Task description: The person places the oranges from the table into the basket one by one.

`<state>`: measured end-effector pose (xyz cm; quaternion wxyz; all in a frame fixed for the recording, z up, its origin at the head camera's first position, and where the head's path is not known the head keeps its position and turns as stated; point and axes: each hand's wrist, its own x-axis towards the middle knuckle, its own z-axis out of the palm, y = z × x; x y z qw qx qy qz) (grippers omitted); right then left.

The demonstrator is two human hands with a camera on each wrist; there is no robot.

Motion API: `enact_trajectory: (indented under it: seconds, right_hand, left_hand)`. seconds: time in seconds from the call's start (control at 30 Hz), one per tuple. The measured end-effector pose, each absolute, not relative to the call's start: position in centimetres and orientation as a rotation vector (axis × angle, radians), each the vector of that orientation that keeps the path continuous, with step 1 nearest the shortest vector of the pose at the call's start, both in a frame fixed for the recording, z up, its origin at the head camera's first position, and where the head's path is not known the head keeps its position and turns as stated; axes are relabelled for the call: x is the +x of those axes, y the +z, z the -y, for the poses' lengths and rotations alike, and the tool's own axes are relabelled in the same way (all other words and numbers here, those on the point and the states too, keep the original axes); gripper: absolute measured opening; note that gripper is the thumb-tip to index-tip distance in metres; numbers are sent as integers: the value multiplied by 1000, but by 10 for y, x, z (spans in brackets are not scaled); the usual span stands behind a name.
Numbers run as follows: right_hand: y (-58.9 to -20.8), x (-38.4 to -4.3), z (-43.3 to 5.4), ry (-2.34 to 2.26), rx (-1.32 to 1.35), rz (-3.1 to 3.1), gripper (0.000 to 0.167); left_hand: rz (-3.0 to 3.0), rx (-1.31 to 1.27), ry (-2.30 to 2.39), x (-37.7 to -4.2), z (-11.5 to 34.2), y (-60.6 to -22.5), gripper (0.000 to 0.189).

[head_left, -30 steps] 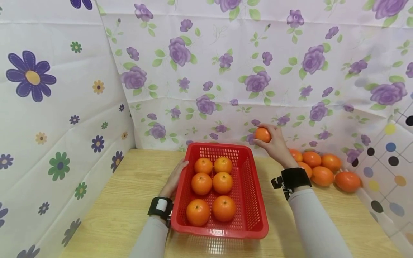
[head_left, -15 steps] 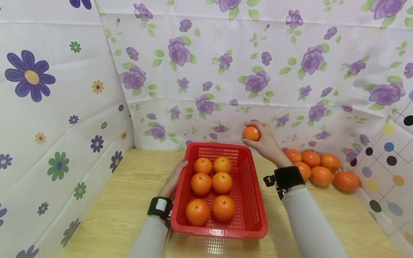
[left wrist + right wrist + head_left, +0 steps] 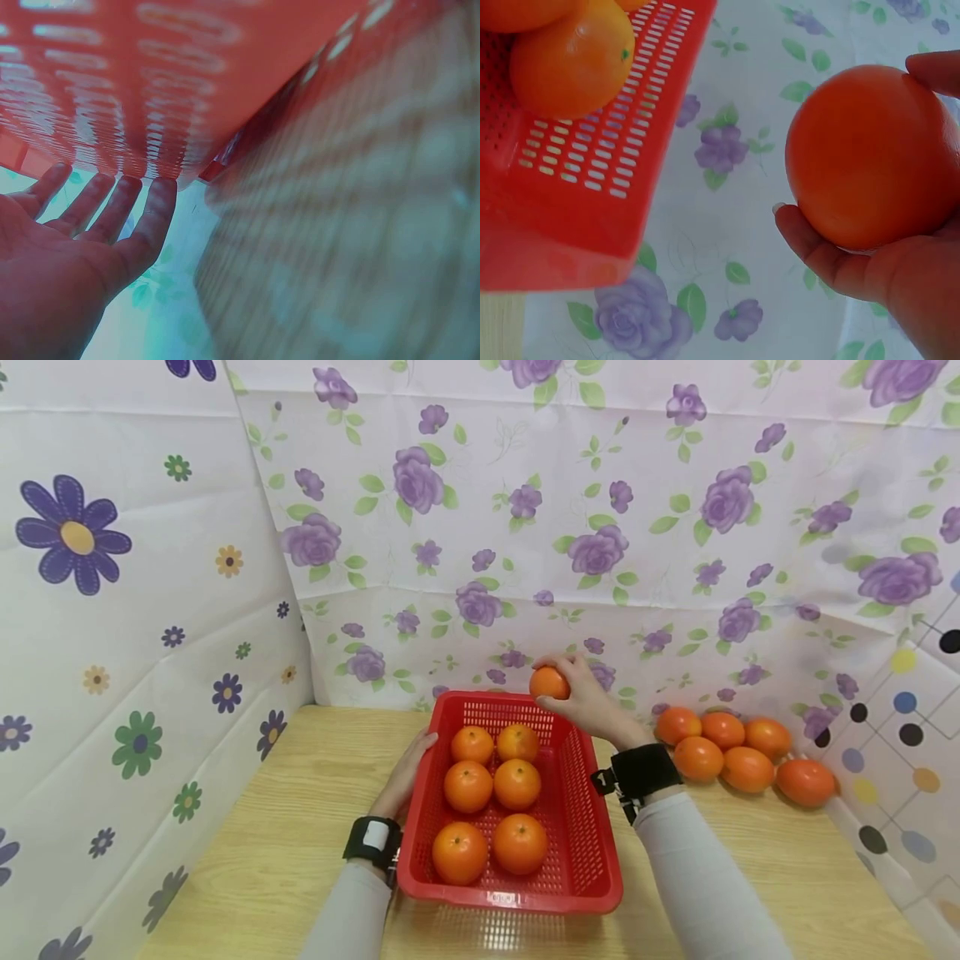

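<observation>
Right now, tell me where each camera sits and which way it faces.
Head: worn on the head, facing forward and down at the red basket; left hand, right hand and both sleeves show.
Left wrist: on that wrist, facing along the fingers at the basket's outer wall and the table; palm and fingers show.
Right wrist: on that wrist, facing the held fruit and a basket corner; part of the right hand shows.
Shared: head and right wrist both show the held fruit, basket and flowered backdrop.
</observation>
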<state>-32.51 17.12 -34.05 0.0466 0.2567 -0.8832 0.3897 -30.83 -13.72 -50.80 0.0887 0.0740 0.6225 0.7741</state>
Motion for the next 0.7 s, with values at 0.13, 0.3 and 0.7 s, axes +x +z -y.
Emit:
enact_trajectory:
  seconds: [0.13,0.3,0.7]
  right_hand:
    - [-348,-327,-161,1155,874,2718,46]
    - [-352,-325,-146,1029,971,2793,46]
    - [-362,-322,-125,893,1103,2869,41]
  left_hand:
    - [-1848,223,2299,-310,138,-509,61]
    - [-1848,217,2301,-309,139,-508,61]
    - [-1857,199,2293,-310,139,-508,62]
